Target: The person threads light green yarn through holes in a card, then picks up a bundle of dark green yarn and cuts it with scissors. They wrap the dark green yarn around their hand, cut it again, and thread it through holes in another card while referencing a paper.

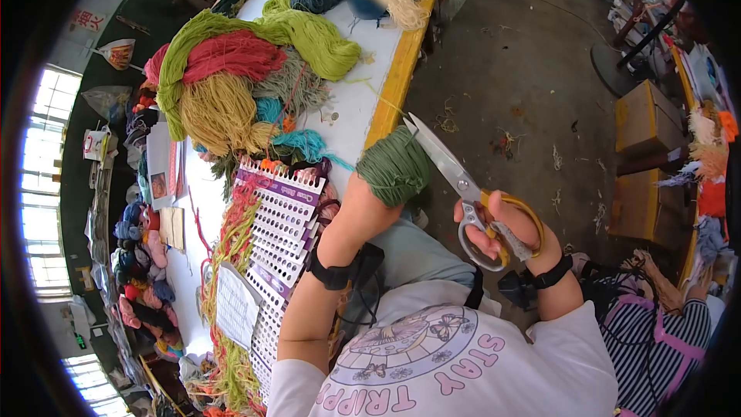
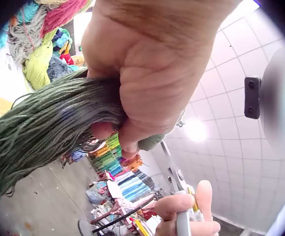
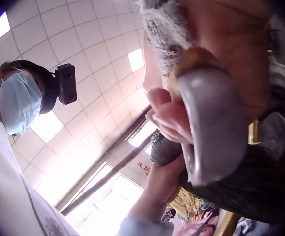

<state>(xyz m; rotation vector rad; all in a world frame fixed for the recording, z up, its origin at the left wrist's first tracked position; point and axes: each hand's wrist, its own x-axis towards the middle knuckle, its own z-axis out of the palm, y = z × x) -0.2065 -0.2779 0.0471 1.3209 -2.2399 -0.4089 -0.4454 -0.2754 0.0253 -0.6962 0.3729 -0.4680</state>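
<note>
The left hand grips a bundle of dark green yarn; in the left wrist view the loose strands hang out from the palm. In the right hand are large scissors, fingers and thumb through the handles, one handle wrapped in cloth. The scissor blades stand slightly apart, tips beside the green bundle's upper right edge in the head view. In the right wrist view a grey handle covers much of the right hand.
A white table with a yellow edge holds piles of lime yarn, red yarn and tan yarn, and a card of samples. Cardboard boxes stand at the right. Another person in striped clothing is at lower right.
</note>
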